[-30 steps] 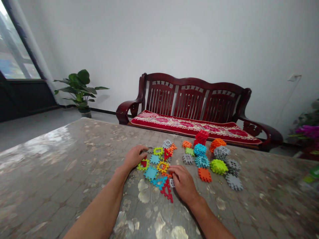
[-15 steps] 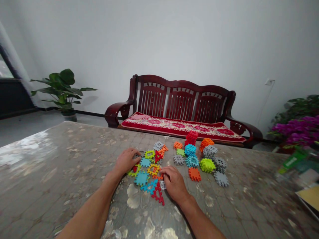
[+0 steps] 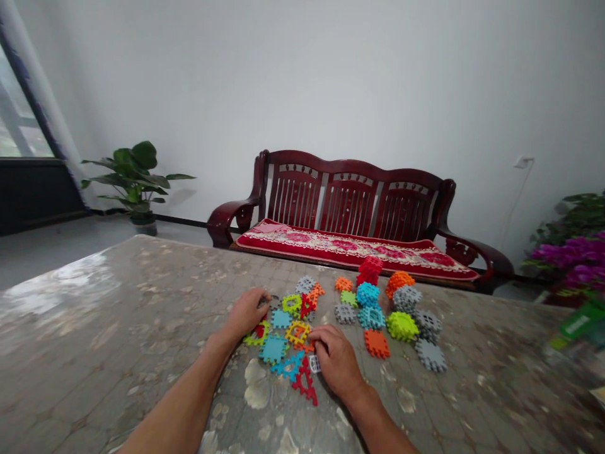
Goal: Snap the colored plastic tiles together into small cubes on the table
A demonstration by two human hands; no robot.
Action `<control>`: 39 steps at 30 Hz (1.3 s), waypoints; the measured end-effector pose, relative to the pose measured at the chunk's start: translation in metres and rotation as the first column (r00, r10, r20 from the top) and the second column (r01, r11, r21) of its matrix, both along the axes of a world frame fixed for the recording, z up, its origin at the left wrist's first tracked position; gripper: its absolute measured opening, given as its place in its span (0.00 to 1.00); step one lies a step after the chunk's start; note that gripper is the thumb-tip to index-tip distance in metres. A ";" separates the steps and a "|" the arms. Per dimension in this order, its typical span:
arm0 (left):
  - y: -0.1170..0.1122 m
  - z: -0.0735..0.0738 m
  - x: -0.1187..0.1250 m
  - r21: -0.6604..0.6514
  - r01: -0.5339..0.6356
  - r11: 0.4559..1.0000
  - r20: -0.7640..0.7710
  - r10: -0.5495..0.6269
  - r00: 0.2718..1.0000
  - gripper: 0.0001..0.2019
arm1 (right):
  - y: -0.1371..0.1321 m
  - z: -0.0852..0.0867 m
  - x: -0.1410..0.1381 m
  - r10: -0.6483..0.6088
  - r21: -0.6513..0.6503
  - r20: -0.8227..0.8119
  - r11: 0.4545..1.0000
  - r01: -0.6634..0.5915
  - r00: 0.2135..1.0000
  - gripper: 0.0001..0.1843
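Note:
My left hand [image 3: 248, 313] rests at the left edge of a group of loose interlocking plastic tiles, its curled fingertips on a dark grey tile [image 3: 274, 302]. Under and beside that hand lie a lime tile with red in it [image 3: 258, 334] and a blue-grey square tile [image 3: 281, 319]. At the group's right side is my right hand [image 3: 334, 358], its fingers bent together by a yellow frame tile [image 3: 297, 332] and an orange tile [image 3: 308, 347]. What its fingertips grip is hidden. A white lattice piece [image 3: 314, 364] lies by its thumb, near a red triangular tile [image 3: 305, 382].
Right of my hands stand stacks of tiles sorted by colour: red [image 3: 369, 271], blue [image 3: 367, 294], lime [image 3: 402, 326] and grey [image 3: 430, 355] among them. A wooden bench [image 3: 352, 189] stands beyond the patterned table [image 3: 155, 302]. Purple flowers [image 3: 571, 261] are at far right.
The whole view has shifted, so everything sits a little lower and farther right. Both hands stay at nearly the same spots among the tiles.

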State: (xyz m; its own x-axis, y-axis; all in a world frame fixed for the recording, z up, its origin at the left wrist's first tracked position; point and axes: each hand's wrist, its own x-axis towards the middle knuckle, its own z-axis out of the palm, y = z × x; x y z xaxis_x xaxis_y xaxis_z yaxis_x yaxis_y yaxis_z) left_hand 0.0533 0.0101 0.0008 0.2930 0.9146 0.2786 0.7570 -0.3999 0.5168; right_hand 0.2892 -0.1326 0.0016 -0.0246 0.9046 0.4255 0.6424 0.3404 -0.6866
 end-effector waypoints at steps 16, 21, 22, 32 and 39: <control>-0.006 0.008 0.006 -0.015 -0.094 0.995 -0.017 0.094 0.995 0.20 | 0.002 0.003 0.000 0.011 -0.033 -0.012 0.999 -0.011 1.000 0.16; -0.006 0.009 0.005 -0.053 -0.111 0.992 -0.072 0.107 0.992 0.24 | 0.001 0.005 -0.001 0.015 -0.041 -0.005 0.999 -0.015 1.000 0.16; -0.006 0.010 0.005 -0.053 -0.111 0.992 -0.078 0.107 0.991 0.24 | 0.001 0.005 -0.001 0.016 -0.041 -0.007 0.999 -0.017 1.000 0.16; -0.005 0.008 0.006 -0.017 -0.134 0.991 0.009 0.134 0.991 0.28 | 0.002 0.004 -0.001 -0.012 -0.034 0.001 0.999 0.012 1.000 0.17; -0.001 0.011 0.002 -0.021 -0.185 0.983 0.170 0.186 0.968 0.15 | 0.003 0.001 0.000 -0.010 -0.019 0.005 1.000 0.010 1.000 0.18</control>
